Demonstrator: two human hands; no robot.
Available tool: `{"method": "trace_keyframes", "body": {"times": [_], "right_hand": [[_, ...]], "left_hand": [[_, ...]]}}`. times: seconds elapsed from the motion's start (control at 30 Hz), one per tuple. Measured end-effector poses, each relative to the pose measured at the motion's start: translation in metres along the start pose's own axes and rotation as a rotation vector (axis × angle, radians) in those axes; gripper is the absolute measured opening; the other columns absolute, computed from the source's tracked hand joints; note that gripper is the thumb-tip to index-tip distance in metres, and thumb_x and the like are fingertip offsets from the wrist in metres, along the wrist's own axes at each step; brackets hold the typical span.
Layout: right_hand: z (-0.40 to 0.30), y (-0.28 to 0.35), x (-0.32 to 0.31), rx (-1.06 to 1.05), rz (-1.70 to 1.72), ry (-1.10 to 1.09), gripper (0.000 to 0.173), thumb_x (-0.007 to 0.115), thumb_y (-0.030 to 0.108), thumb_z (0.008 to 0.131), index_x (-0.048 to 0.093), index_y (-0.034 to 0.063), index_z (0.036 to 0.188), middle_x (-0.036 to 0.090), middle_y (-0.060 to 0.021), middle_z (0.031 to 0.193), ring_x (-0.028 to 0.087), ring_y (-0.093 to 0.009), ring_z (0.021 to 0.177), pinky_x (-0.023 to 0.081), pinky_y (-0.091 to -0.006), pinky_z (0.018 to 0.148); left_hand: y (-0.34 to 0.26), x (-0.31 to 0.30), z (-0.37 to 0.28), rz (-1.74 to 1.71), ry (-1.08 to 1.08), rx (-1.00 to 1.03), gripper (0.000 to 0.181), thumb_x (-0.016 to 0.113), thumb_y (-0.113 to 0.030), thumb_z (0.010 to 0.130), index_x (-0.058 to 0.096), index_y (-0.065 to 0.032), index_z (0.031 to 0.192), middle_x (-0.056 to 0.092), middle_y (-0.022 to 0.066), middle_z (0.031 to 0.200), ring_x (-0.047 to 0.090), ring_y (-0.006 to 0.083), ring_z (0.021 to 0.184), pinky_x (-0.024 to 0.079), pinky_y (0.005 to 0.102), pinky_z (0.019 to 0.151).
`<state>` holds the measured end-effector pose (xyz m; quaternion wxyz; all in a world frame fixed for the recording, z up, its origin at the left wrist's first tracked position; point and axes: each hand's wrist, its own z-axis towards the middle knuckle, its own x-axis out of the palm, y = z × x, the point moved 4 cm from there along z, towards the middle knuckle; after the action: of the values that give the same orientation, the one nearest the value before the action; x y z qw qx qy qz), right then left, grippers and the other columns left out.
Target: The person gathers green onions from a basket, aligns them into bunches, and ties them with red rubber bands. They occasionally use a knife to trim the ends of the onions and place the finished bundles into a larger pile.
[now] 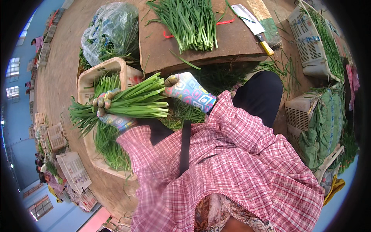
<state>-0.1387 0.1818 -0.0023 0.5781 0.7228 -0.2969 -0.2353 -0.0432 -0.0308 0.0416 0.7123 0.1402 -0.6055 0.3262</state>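
Observation:
My left hand [107, 105], in a patterned glove, is closed around a bundle of long green leaves, likely garlic chives [139, 101], above a plastic crate [123, 72] of more such greens. At the pale cut ends of the bundle is my right hand [178, 85], gloved too, its fingers curled; whether they pinch a stem is hidden. On the brown board [237, 37] beyond lies a second pile of the greens [194, 26] over a red tie [226, 21]. A cleaver [250, 24] with a yellow-ended handle rests to its right.
A clear plastic bag of greens [111, 32] stands left of the board. Crates of greens [310, 43] and a green sack [324, 127] are at the right. Loose leaves lie on the floor below the board. Other people sit by crates [74, 171] far left.

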Motion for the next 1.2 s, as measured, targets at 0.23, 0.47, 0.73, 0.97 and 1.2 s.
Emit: {"method": "trace_keyframes", "body": {"times": [0.23,0.47,0.73,0.97,1.2], "right_hand": [[-0.011,-0.065,-0.078,0.183,-0.677,-0.287,0.022,0.067,0.026,0.076,0.073,0.0058,0.082,0.070,-0.0137,0.078,0.069,-0.026,0.074,0.054,-0.0369,0.071],[-0.030,0.033,-0.021,-0.354,-0.141,-0.073,0.029,0.070,0.014,0.079,0.070,0.0061,0.108,0.066,-0.0086,0.096,0.064,-0.017,0.090,0.050,-0.0307,0.081],[-0.022,0.030,-0.022,-0.527,-0.338,-0.191,0.014,0.071,0.017,0.076,0.072,0.0063,0.084,0.066,-0.0115,0.076,0.065,-0.028,0.073,0.051,-0.0363,0.069],[0.000,0.027,0.006,-0.242,-0.158,0.035,0.035,0.066,0.032,0.081,0.069,0.0065,0.106,0.068,-0.0161,0.104,0.065,-0.030,0.097,0.049,-0.0360,0.087],[0.031,-0.036,-0.050,-0.018,-0.728,-0.070,0.024,0.064,0.022,0.081,0.072,0.0069,0.099,0.070,-0.0139,0.094,0.067,-0.028,0.088,0.052,-0.0354,0.082]], "left_hand": [[-0.049,-0.005,-0.001,-0.240,0.144,-0.055,0.013,0.056,-0.004,0.077,0.062,-0.0143,0.083,0.057,-0.0073,0.073,0.054,0.0105,0.065,0.045,0.0338,0.084],[-0.033,-0.006,-0.008,-0.215,0.252,-0.154,0.019,0.055,-0.002,0.080,0.061,-0.0164,0.091,0.058,-0.0061,0.074,0.056,0.0117,0.069,0.043,0.0375,0.097],[-0.041,-0.010,-0.004,-0.214,0.273,-0.107,0.019,0.057,-0.005,0.079,0.061,-0.0135,0.095,0.060,-0.0051,0.076,0.058,0.0125,0.069,0.048,0.0315,0.088],[-0.025,0.005,-0.001,-0.254,0.321,-0.150,0.015,0.056,-0.005,0.080,0.061,-0.0137,0.092,0.059,-0.0063,0.073,0.058,0.0112,0.068,0.048,0.0283,0.086],[-0.038,0.012,-0.002,-0.037,0.195,-0.141,0.014,0.054,-0.005,0.079,0.062,-0.0136,0.086,0.057,-0.0082,0.068,0.055,0.0104,0.065,0.047,0.0293,0.086]]}}
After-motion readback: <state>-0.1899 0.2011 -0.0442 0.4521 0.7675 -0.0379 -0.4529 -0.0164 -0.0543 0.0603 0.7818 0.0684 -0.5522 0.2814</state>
